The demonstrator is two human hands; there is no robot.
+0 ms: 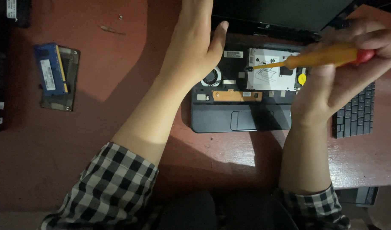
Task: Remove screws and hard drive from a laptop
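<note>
Screwdriver (321, 56) gripped in right hand (336, 81), left hand (195, 47) open against laptop (242, 115), keyboard (357, 113) and memory module (51, 69) nearby

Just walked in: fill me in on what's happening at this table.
A person has a small laptop opened up on a reddish table, keyboard removed and lying to the right. The right hand holds an orange screwdriver with its tip at the silver drive bracket. The left hand steadies the laptop's upper left.
</note>
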